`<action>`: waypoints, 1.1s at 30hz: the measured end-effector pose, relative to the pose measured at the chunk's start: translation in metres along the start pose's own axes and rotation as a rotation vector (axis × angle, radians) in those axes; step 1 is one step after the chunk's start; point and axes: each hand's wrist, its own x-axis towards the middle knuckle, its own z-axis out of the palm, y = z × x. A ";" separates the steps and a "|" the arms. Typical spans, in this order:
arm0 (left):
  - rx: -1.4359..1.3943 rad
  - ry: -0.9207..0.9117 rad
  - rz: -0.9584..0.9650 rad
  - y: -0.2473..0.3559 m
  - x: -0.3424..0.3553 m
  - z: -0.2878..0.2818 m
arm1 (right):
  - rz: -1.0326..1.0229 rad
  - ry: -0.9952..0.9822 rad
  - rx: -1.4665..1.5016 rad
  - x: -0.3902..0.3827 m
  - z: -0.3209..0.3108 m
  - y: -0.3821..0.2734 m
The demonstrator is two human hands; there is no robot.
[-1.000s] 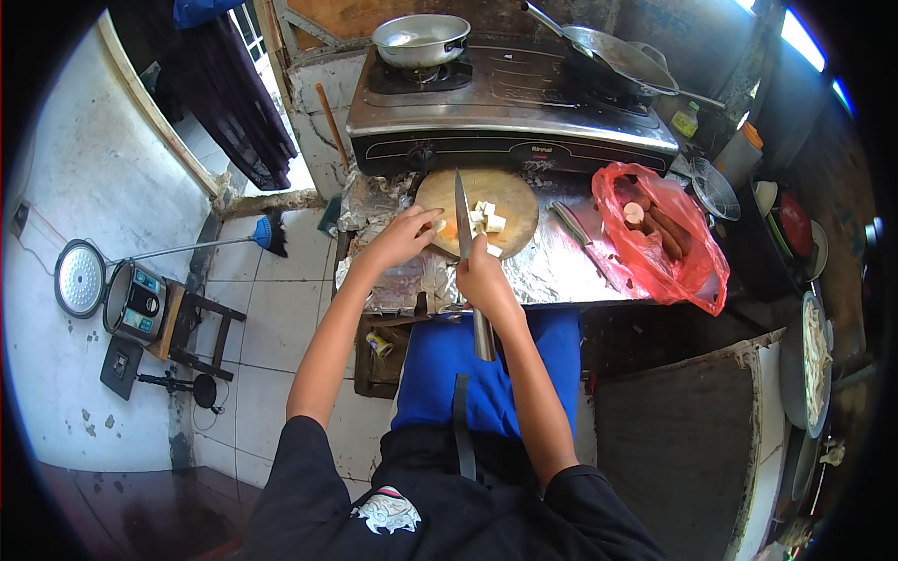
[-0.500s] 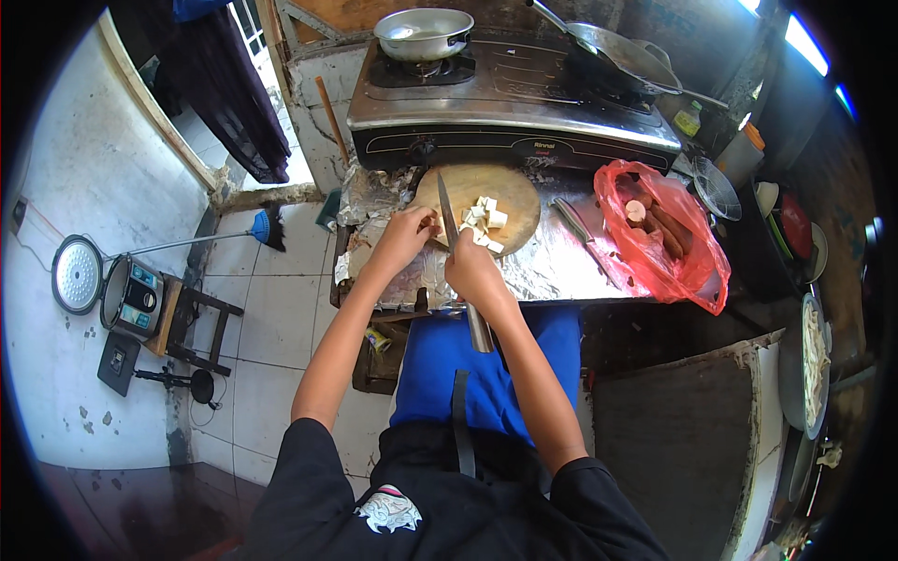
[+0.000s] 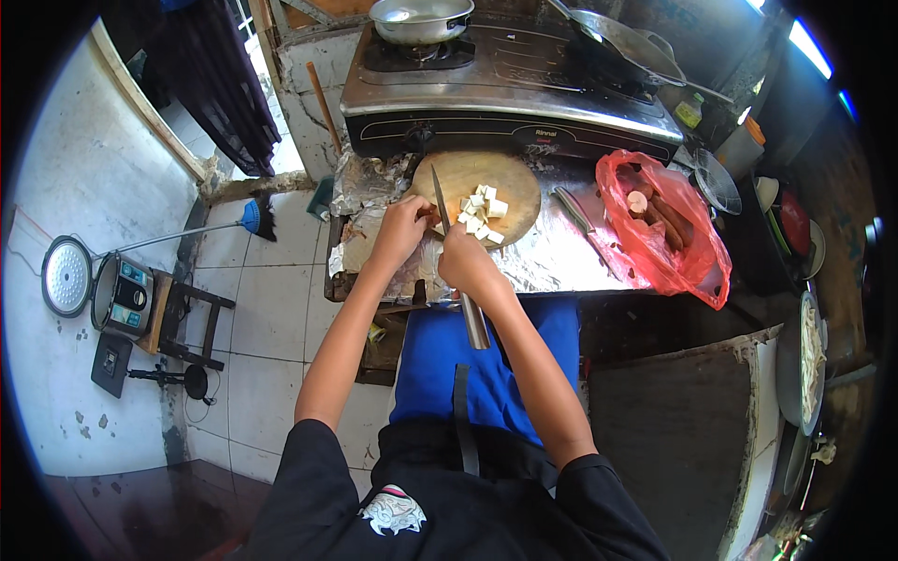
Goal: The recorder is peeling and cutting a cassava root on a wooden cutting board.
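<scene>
- At the far left, a round, open rice cooker (image 3: 122, 294) with a dark body and a pale blue panel stands on a dark wooden stool (image 3: 198, 323), its round silver perforated lid (image 3: 67, 276) tipped toward the wall.
- Right of it, a broom with a blue head and black bristles (image 3: 254, 217) leans above the white floor tiles (image 3: 271, 299).
- The left hand (image 3: 404, 227) is at the left edge of a round, pale brown wooden chopping board (image 3: 510, 173), fingers bent in to a narrow curl just beside the blade; I cannot tell whether they pinch anything.
- Behind the board stands a steel and black two-burner stove (image 3: 496, 89), with a round silver pan (image 3: 421, 30) on its left burner and a dark wok (image 3: 625, 47) on its right.
- The right hand (image 3: 470, 260) is closed around a long steel knife (image 3: 475, 324), whose blade slants up and left over the board; the handle's end sticks out below the fist.
- Small white cubes (image 3: 481, 213) lie heaped on the board, right of that blade.
- Right of the board, a smaller knife with a grey-green handle (image 3: 572, 209) lies on the silver foil covering the counter (image 3: 547, 262).
- Next comes a translucent red plastic bag (image 3: 700, 273) holding long brown pieces (image 3: 667, 222), one showing a pale round end.
- At the far right is a grey round basin (image 3: 791, 379) with pale contents.
</scene>
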 end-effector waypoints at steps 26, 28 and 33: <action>0.056 0.115 0.102 -0.008 -0.009 0.004 | -0.078 0.117 -0.086 0.004 0.007 0.010; 0.070 0.100 0.064 0.000 -0.007 0.007 | -0.109 0.161 -0.117 0.006 0.009 0.018; 0.082 0.117 0.062 -0.008 -0.007 0.005 | -0.050 0.086 -0.115 0.007 0.007 0.012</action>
